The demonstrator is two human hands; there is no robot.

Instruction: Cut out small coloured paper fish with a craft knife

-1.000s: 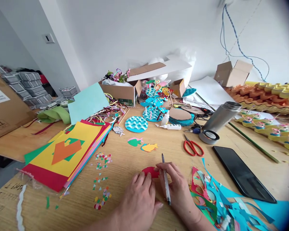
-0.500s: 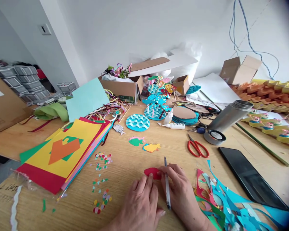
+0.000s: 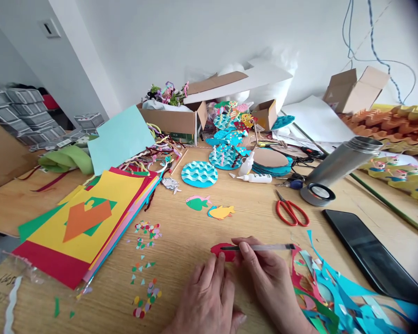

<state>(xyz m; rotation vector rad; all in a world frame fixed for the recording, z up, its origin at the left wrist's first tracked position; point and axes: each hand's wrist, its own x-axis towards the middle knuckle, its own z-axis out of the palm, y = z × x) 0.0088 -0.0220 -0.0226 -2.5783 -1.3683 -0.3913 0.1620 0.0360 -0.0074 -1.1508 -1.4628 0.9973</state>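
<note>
A red paper shape (image 3: 217, 250) lies flat on the wooden table. My left hand (image 3: 209, 292) rests with its fingers stretched out, the fingertips on the shape's lower edge. Between the thumb and fingers of my right hand (image 3: 264, 269) is a pen (image 3: 271, 247), held almost level with its dark tip over the red paper. Beyond the hands lie a green and pink paper fish (image 3: 198, 202) and a yellow and blue paper fish (image 3: 222, 212). Small paper dots (image 3: 148, 297) and triangles are scattered left of my left hand.
Colored paper sheets (image 3: 104, 232) are stacked at the left. Red scissors (image 3: 290, 211), a black phone (image 3: 365, 250) and a steel flask (image 3: 343, 162) stand or lie at the right, with paper scraps (image 3: 348, 297) nearer. Glue bottles (image 3: 256, 178) and a wavy blue disc (image 3: 199, 174) are farther back.
The pen has swung from nearly upright in the view to level, its tip now over the red paper. My right hand's fingers have closed round it. The view has shifted slightly.
</note>
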